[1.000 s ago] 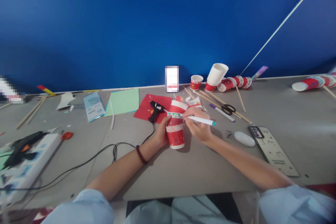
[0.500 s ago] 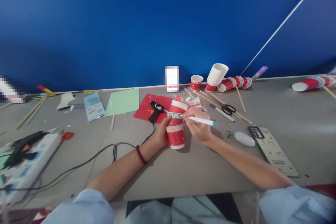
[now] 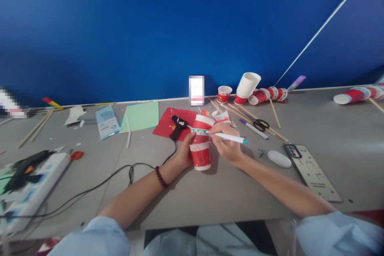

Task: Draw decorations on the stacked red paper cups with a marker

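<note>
My left hand [image 3: 185, 153] is closed around the left side of a column of red-and-white paper cups [image 3: 200, 156], tilted slightly over the table. A teal-and-white patterned band runs round the column's upper part. In my right hand [image 3: 225, 144] is a white marker [image 3: 231, 137] with a teal end, its tip at the patterned band. The right fingertips are close against the cups, and whether they touch them I cannot tell. Just behind the cups, a black hot glue gun [image 3: 179, 126] lies on a sheet of red paper [image 3: 162, 126].
Scissors [image 3: 261, 124], a purple-capped marker [image 3: 254, 129] and wooden sticks lie to the right, before more paper cups [image 3: 248, 84]. A white mouse [image 3: 279, 159] and a phone [image 3: 315, 174] are nearer. Leftward are green paper [image 3: 142, 116], a black cable [image 3: 105, 182] and a power strip [image 3: 45, 192].
Almost nothing differs. Both hands keep the same grip on the cups and the marker, with the marker's tip still at the patterned band.
</note>
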### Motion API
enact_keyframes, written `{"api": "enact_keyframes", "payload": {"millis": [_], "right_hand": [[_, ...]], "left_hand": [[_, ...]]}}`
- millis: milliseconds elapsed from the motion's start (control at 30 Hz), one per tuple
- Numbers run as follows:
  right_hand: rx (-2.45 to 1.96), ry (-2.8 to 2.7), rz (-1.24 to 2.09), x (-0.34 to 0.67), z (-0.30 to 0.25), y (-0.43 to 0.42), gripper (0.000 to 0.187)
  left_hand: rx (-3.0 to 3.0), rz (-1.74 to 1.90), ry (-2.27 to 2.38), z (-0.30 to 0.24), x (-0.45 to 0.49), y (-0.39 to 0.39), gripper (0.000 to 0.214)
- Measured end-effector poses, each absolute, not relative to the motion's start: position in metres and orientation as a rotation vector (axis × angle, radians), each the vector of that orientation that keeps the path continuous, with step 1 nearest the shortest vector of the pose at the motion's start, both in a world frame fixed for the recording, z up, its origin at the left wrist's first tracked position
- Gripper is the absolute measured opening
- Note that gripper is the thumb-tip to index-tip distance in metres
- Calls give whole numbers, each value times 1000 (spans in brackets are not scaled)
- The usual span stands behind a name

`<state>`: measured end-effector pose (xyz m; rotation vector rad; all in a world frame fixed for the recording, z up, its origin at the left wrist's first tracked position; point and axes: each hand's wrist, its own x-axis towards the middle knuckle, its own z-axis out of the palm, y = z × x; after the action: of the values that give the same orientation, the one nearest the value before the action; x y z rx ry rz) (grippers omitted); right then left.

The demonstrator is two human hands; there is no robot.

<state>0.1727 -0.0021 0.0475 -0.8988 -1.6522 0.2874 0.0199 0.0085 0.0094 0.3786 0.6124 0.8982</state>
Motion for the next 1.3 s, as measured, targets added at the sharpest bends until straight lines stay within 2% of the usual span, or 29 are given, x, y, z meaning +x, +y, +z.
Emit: {"api": "enact_keyframes", "payload": {"millis": [1300], "right_hand": [[-888, -1633, 281, 174, 46, 0, 14]], "left_hand": [[361, 887, 616, 7, 20, 9, 31]]}}
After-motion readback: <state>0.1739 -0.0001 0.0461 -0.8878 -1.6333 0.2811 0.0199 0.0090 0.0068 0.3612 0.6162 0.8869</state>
